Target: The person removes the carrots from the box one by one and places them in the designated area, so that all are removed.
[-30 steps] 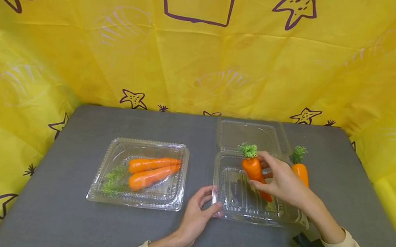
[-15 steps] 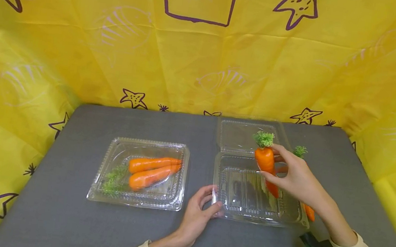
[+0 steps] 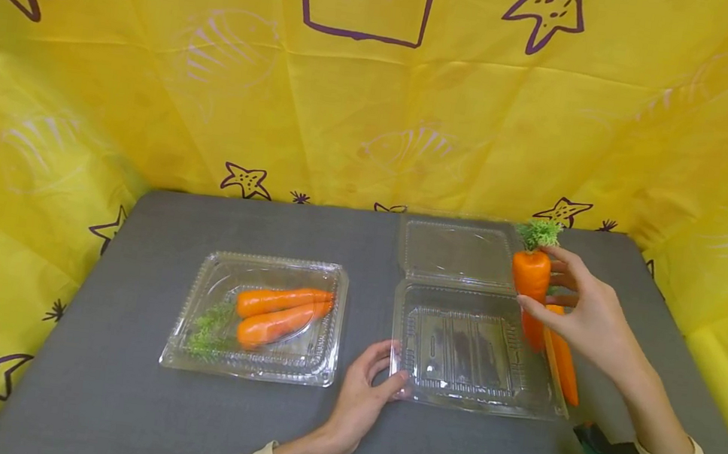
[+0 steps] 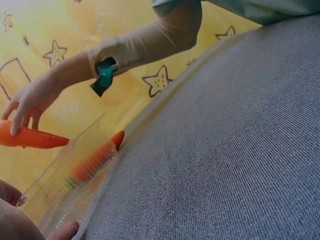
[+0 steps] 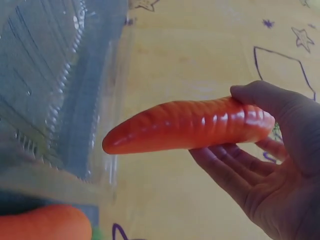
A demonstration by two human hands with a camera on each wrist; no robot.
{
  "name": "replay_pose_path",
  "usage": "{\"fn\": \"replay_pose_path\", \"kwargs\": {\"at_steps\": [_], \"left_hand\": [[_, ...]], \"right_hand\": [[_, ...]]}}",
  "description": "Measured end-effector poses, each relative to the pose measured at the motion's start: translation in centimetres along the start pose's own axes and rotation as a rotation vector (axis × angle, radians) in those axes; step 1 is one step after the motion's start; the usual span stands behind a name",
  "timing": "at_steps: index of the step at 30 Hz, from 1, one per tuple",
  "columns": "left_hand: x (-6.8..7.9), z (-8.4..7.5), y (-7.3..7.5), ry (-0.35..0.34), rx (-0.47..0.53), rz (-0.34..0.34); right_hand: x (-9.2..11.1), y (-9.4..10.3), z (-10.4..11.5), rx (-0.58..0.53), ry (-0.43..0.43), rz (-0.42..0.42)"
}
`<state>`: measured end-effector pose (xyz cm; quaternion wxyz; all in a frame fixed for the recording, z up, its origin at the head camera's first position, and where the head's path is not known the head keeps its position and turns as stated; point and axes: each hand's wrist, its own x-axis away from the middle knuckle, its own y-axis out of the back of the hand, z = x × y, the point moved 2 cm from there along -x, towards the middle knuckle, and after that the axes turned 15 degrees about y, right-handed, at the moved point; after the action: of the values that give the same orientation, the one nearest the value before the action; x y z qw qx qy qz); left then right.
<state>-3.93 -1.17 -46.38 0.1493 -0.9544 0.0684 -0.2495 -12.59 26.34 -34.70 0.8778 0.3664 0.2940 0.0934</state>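
Note:
My right hand holds an orange carrot with a green leafy top between thumb and fingers. It hangs above the right edge of an open clear plastic container, its tip pointing down toward the front. In the right wrist view, thumb and fingers lie on opposite sides of the carrot. My left hand grips the container's front left corner, thumb at the front rim and fingers along the left side. A second carrot lies on the table just right of the container, partly behind my right hand.
The container's hinged lid lies folded back toward the yellow cloth wall. To the left stands a closed clear container with two carrots inside. A grey cloth covers the table.
My right hand has moved right and back with the carrot, from over the middle of the open container to its right edge. My left hand has stayed in place.

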Motion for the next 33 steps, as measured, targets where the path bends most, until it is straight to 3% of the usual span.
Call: {"fn": "replay_pose_path", "kwargs": {"at_steps": [18,25,33], "left_hand": [[0.0,0.0,-0.1,-0.004,-0.025,-0.017],[0.0,0.0,0.0,0.001,-0.027,-0.023],[-0.1,0.1,0.0,0.005,-0.017,-0.027]], "right_hand": [[2.6,3.4,-2.8,0.046,-0.181,-0.104],[3.7,4.2,-4.2,0.062,-0.235,-0.101],[4.9,4.6,-6.2,0.088,-0.293,-0.044]]}}
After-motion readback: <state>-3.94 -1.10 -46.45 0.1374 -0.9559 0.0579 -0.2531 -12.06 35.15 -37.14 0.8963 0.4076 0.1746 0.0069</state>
